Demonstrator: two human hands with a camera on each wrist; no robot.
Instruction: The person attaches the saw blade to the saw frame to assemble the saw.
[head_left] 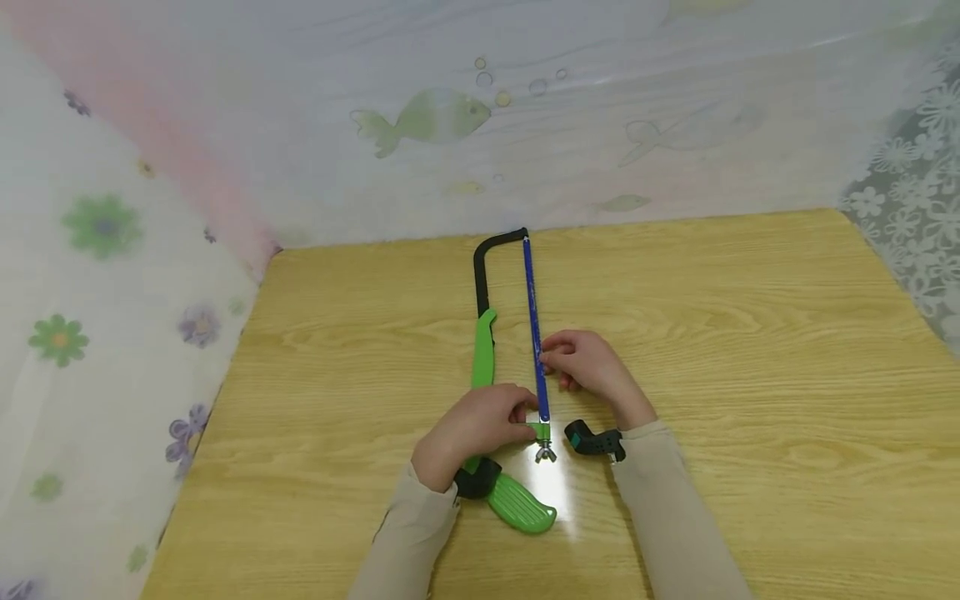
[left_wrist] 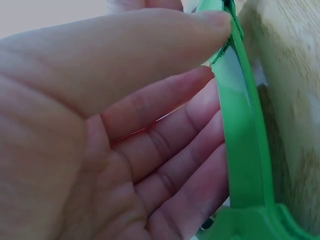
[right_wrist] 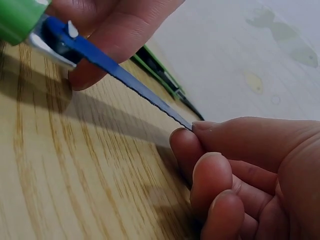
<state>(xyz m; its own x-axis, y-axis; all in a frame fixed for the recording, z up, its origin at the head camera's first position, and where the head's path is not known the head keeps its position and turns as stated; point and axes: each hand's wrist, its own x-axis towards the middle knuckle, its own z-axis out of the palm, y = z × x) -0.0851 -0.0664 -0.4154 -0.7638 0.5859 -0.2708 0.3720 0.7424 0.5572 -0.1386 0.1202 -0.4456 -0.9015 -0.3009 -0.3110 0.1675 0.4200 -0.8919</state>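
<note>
A hacksaw lies on the table, its black frame (head_left: 480, 279) running up to the far end and its ribbed green handle (head_left: 522, 506) toward me. Along its right side runs the blue blade (head_left: 532, 308), ending near me at a green holder with a silver wing nut (head_left: 546, 452). My left hand (head_left: 476, 425) holds the saw near that holder. Its thumb rests on a green part (left_wrist: 245, 145) in the left wrist view, with the other fingertips behind its edge. With thumb and index finger, my right hand (head_left: 592, 365) pinches the blade, whose toothed edge (right_wrist: 145, 97) shows in the right wrist view.
The wood-grain table (head_left: 757, 350) meets a wall covering (head_left: 585, 150) printed with fish at the back. A flower-printed covering (head_left: 150, 275) borders the left side, and white lace flowers (head_left: 911, 192) hang at the far right. A black camera mount (head_left: 596, 440) sits at my right wrist.
</note>
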